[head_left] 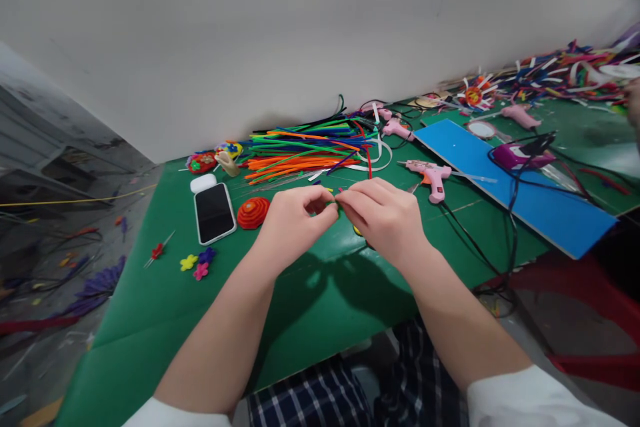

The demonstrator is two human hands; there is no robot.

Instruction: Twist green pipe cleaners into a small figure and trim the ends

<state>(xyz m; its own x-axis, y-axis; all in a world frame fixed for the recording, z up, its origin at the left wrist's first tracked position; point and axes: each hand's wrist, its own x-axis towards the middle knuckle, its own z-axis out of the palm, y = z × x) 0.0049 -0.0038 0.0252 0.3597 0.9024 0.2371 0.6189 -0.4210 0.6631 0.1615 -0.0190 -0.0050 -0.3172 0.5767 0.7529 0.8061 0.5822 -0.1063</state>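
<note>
My left hand (303, 219) and my right hand (385, 217) meet fingertip to fingertip above the green table. Both are closed in a pinch, thumb against forefinger. Whatever lies between the fingertips is too small and too hidden to name; a speck of green shows there. Just behind the hands is a pile of pipe cleaners (305, 147) in orange, green, blue and red. Left of my left hand sits an orange-red coiled dome (253, 213). Small flower shapes, one yellow (189, 262), one purple (207, 255) and one pink (201, 271), lie farther left.
A phone (215, 213) and a white case (203, 183) lie at left. To the right are a pink glue gun (430, 177) with a trailing cord, a blue board (520, 187) and a purple tool (523, 155). Another person's hand (634, 103) shows at the far right edge.
</note>
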